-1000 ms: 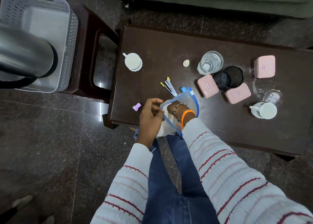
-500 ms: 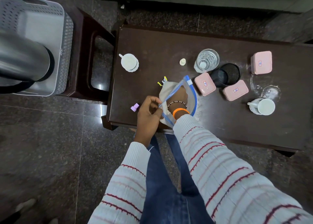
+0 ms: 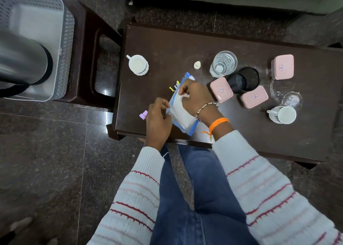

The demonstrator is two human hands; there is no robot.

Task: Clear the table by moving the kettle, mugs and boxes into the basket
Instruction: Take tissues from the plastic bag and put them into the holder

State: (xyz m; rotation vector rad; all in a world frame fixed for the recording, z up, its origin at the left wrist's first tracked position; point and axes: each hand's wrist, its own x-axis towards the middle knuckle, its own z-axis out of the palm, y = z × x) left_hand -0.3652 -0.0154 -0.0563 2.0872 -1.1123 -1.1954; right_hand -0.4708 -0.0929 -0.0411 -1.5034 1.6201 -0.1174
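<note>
A clear zip bag with blue edges (image 3: pixel 181 115), white cloth inside, lies on the dark table (image 3: pixel 185 46) near its front edge. My left hand (image 3: pixel 157 120) pinches the bag's left edge. My right hand (image 3: pixel 194 96) rests on top of the bag, fingers gripping its upper part. A steel kettle (image 3: pixel 20 63) sits in the grey basket (image 3: pixel 61 33) at far left. Two white mugs stand on the table, one at the left (image 3: pixel 138 65), one at the right (image 3: pixel 283 115). Three pink boxes (image 3: pixel 220 90) (image 3: pixel 254 97) (image 3: pixel 282 66) lie to the right.
A glass tumbler (image 3: pixel 223 63), a black mesh cup (image 3: pixel 244 79), a clear glass lid (image 3: pixel 292 98), a small white cap (image 3: pixel 197 65), a purple cap (image 3: pixel 143 114) and yellow-tipped clips (image 3: pixel 174 88) are on the table. The basket rests on a dark stool (image 3: pixel 89 46).
My right hand has come out of the bag and now lies on top of it. The bag has gone from held open to flat on the table.
</note>
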